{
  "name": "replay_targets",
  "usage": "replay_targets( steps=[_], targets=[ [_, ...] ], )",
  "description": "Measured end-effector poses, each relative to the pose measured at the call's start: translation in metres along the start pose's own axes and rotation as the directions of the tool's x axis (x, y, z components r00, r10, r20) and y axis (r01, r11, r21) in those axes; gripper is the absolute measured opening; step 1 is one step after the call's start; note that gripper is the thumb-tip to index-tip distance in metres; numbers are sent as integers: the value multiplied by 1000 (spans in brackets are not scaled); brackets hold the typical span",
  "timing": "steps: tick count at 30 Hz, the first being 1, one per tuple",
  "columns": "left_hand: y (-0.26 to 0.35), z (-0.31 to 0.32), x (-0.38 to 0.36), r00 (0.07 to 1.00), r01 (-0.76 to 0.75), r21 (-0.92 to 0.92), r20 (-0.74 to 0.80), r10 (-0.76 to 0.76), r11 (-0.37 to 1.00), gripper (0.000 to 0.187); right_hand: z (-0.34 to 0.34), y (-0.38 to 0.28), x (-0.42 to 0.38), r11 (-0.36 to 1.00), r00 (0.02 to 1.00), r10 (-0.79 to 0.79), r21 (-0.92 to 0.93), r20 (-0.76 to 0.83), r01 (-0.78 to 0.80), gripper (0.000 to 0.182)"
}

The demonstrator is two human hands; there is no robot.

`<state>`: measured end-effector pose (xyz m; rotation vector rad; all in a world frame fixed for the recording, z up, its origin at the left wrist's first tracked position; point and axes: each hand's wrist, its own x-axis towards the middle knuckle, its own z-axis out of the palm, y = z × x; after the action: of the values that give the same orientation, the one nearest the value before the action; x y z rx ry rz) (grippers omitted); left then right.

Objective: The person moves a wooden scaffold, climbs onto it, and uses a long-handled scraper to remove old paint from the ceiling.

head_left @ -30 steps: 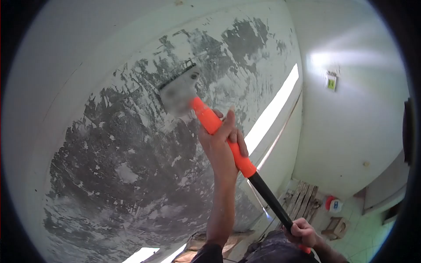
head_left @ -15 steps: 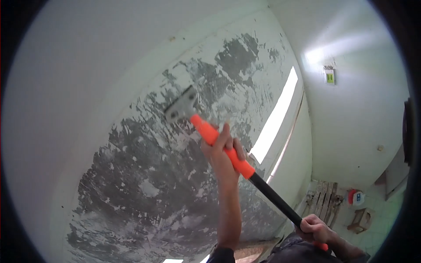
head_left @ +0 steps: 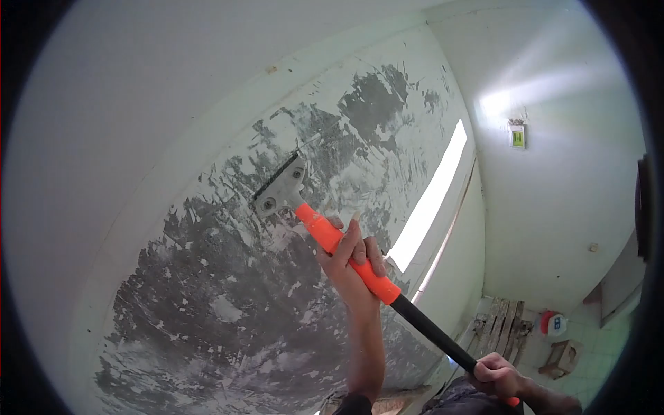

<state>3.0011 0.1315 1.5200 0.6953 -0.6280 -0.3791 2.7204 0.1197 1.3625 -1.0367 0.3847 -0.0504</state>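
Note:
A long-handled scraper runs diagonally across the view, its wide metal head against the patchy grey-and-white surface. My left hand is wrapped round the orange grip, a little below the head. Farther down, my right hand is closed round the lower end of the black shaft, where a bit of orange shows past the fist. White coating remains in ragged patches around the blade, with bare grey between them.
A bright window strip and a thin pipe lie right of the patchy surface. A small box is on the right wall. At lower right are wooden planks, a red-and-white bucket and a wooden stool.
The scraper head and my left hand have shifted slightly down and left in view. My right hand has moved slightly lower. The surroundings have also shifted a little.

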Motion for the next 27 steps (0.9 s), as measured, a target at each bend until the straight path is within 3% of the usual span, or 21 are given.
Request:
replay_targets(
  steps=[3, 5, 7, 12, 14, 17, 19, 21, 22, 27],
  targets=[
    [1, 2, 3, 1000, -7, -4, 16, 7, 1000, 16, 9, -1, 0, 989, 990, -78, -134, -120, 62, 50],
    [5, 7, 6, 1000, -12, 21, -19, 12, 1000, 13, 13, -2, 11, 980, 991, -96, -185, -93, 78, 50],
    [6, 7, 10, 1000, -8, 38, -19, 9, 999, 14, 10, 5, 23, 996, 997, -76, -50, -15, 75, 49],
    [9, 8, 9, 1000, 4, 79, 23, -6, 997, 17, 1, 6, 9, 1000, 998, -28, 14, 54, 27, 49],
    [13, 16, 12, 1000, -4, 91, 15, 3, 996, 18, 7, -7, 8, 986, 995, 66, 146, 79, -77, 45],
    [9, 15, 8, 999, -14, 27, 30, 13, 1000, 18, -1, -2, -1, 991, 998, 13, 130, 58, -20, 43],
    [13, 22, 20, 999, -10, 23, 31, 9, 1000, 18, -3, -5, 4, 994, 994, 62, 89, 86, -69, 42],
    [12, 21, 18, 1000, 1, 22, 16, -2, 1000, 18, -2, -1, 20, 976, 983, -128, 195, 129, 101, 42],
    [11, 19, 14, 1000, -15, 23, 15, 15, 1000, 18, 10, -14, 10, 995, 1000, -16, 99, 6, 15, 39],
    [10, 18, 17, 998, -37, 26, 51, 36, 999, 19, 5, -3, 8, 993, 997, -40, 115, 63, 33, 37]
  ],
)
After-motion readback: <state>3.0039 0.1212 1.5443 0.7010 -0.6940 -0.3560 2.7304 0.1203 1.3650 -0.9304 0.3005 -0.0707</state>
